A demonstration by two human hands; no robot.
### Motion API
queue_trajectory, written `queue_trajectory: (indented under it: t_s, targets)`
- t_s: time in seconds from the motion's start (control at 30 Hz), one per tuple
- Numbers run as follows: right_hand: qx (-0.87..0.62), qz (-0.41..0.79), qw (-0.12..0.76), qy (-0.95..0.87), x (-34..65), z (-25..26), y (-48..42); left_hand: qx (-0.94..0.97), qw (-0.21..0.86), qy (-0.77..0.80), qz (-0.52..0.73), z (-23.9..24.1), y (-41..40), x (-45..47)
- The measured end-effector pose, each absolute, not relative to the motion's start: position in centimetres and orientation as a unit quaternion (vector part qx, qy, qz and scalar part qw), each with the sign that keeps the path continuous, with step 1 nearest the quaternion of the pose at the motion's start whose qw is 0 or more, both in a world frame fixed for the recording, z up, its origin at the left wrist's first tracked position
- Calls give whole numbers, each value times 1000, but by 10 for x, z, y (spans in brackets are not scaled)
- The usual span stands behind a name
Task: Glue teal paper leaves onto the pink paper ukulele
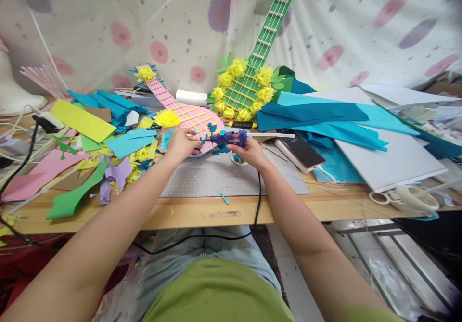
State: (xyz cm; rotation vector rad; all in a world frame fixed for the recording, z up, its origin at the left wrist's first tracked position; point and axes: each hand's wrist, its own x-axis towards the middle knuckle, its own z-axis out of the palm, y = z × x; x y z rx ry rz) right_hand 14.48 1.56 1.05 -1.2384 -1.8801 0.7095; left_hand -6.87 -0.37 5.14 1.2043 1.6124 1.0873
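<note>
"Okay, so how did we have our hands set up there?"

"Our right hand (247, 151) was wrapped round the purple-blue glue gun (228, 139), and our left hand (183, 146) sat right by the nozzle, fingertips bunched close. Dark blue leaves (212, 128) showed around there, but we honestly couldn't tell whether we were pinching one or just touching."

"And the pink guitar (198, 112)?"

"Just past our hands, body at the back of the grey mat (202, 181), neck pointing away to the left."

"Bit close to the nozzle, weren't we?"

"Yeah, that was the dodgy bit imo, since the tip was probably hot. Our best bet was a small dab at the leaf's base, no big blob, with our fingers at the far end, out of the glue's way. Light pressure too, because thin paper looked easy to crumple."

"What about the cord (259, 199)?"

"It hung past our right wrist, over the edge of the table (202, 220), so we wanted some slack or it could've tugged the nozzle off the spot. Also, the long white glue stick (272, 135) poked out the back towards the phone (303, 149), so small moves beat big swings."
</note>
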Motion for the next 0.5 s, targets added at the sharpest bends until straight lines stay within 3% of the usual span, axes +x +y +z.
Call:
queue_trajectory:
  t_s: [0.5]
  targets:
    - [-494,264,370,-741,146,16,12,469,409,642,447,55,-6,-65]
